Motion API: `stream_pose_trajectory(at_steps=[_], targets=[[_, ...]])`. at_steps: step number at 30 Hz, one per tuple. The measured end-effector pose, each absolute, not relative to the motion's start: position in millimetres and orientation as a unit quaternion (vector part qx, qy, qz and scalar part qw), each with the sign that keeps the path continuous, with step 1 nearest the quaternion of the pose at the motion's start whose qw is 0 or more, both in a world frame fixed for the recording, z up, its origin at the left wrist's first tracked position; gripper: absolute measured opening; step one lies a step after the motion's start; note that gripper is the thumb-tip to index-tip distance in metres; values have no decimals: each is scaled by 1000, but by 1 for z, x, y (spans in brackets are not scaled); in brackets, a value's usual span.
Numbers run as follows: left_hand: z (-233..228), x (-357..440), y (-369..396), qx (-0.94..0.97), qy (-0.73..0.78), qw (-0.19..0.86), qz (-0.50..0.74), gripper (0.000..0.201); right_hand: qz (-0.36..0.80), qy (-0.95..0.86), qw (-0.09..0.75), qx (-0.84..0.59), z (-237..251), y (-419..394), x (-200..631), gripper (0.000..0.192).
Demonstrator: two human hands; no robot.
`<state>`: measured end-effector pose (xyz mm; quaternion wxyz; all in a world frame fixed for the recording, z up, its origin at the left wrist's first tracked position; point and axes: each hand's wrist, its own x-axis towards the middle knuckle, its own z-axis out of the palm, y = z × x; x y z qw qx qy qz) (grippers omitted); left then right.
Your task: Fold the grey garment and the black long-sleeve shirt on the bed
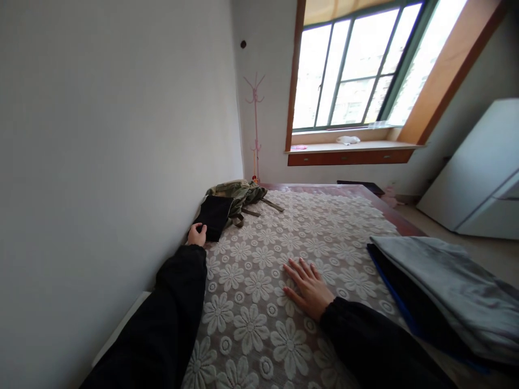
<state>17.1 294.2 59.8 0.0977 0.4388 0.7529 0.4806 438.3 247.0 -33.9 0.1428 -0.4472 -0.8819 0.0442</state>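
Reaching far along the wall, my left hand [197,235] has its fingers curled over the near edge of a black folded cloth [217,213]. The cloth rests against a camouflage bag [233,190] with loose straps; what kind of cloth it is does not show. My right hand [308,289] lies palm down on a lace tablecloth [257,283] with white flowers, fingers spread and nothing under them but the lace. To the right of it is a stack of folded clothes [446,286], grey on top with black and blue beneath.
A white wall [121,135] runs close along the left side. Beyond the table's reddish far edge [324,188] stand a pink coat rack [255,116] and a window [348,70] with a sill. A white cabinet or appliance [474,173] stands at the right.
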Motion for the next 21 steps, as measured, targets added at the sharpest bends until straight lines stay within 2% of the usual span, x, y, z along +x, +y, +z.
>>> stream_pose_trajectory(at_steps=[2, 4, 8, 10, 11, 13, 15, 17, 19, 21], targets=[[75, 24, 296, 451, 746, 69, 486, 8, 59, -878, 153, -450, -33, 246, 437, 65], [89, 45, 296, 479, 726, 53, 491, 9, 86, -872, 176, -449, -31, 246, 437, 65], [119, 125, 267, 609, 638, 58, 468, 10, 201, -854, 288, -384, -25, 246, 438, 71], [135, 171, 235, 745, 517, 70, 415, 24, 292, -826, 356, -326, -21, 243, 438, 75], [144, 191, 217, 795, 457, 95, 388, 37, 343, -800, 387, -305, -18, 242, 438, 74], [159, 218, 183, 856, 352, 185, 330, 60, 432, -735, 436, -289, -13, 241, 438, 67], [165, 223, 159, 870, 298, 262, 292, 55, 490, -678, 458, -301, -8, 242, 437, 60], [158, 208, 146, 857, 316, 292, 284, 41, 524, -649, 454, -312, -3, 247, 438, 67], [140, 176, 140, 830, 382, 275, 298, 38, 548, -637, 440, -317, 4, 253, 442, 79], [116, 137, 134, 807, 443, 237, 309, 46, 563, -634, 426, -317, 17, 253, 450, 78]])
